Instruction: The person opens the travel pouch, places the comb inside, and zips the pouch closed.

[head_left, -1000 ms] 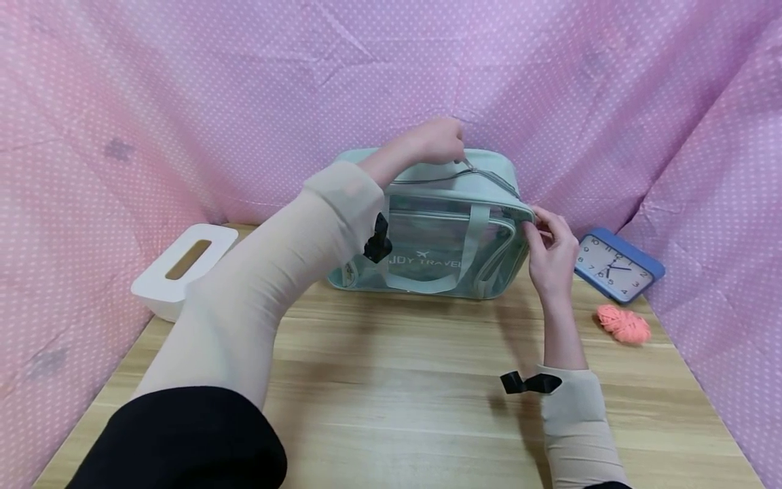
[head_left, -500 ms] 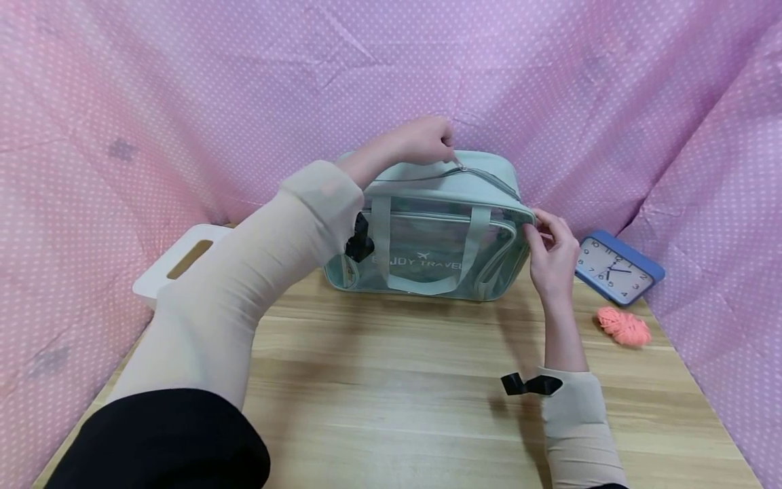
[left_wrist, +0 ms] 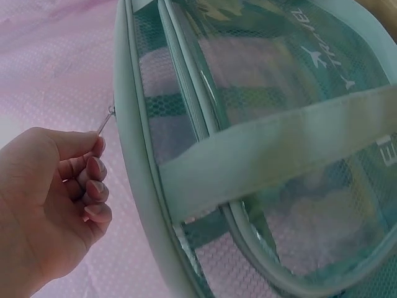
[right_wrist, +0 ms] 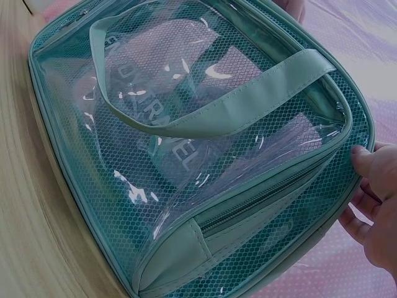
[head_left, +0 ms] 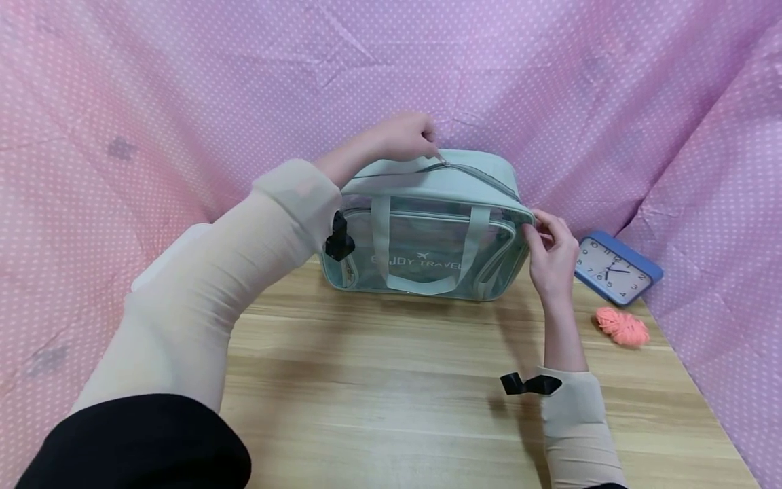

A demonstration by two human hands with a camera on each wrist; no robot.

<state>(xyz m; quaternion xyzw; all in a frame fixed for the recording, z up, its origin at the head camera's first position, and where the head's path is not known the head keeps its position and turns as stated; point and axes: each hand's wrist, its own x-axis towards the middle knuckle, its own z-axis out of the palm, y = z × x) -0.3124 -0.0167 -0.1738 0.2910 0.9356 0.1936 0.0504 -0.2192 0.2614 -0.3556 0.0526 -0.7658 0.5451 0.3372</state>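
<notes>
A mint-green travel bag [head_left: 421, 241] with clear mesh-patterned sides stands upright on the wooden table. Its front has a strap handle [head_left: 421, 285] and white lettering. Above the bag's top, my left hand [head_left: 406, 138] pinches the metal zipper pull [left_wrist: 105, 122] between thumb and curled index finger. The zipper [head_left: 485, 178] runs from there toward the bag's right end. With thumb and fingers, my right hand [head_left: 552, 258] grips the bag's upper right corner edge. In the right wrist view a zipped side pocket [right_wrist: 260, 195] lies near that hand.
At the right, a blue-framed clock [head_left: 617, 268] leans near the curtain, with a coral yarn bundle [head_left: 622, 326] in front of it. A white box [head_left: 174, 255] at the left is mostly hidden by my left sleeve. A pink dotted curtain [head_left: 275, 81] surrounds the wooden table [head_left: 379, 380].
My left hand has moved left along the bag's top, drawing the zipper pull with it. My left sleeve now covers more of the white box. The right hand keeps its hold on the corner.
</notes>
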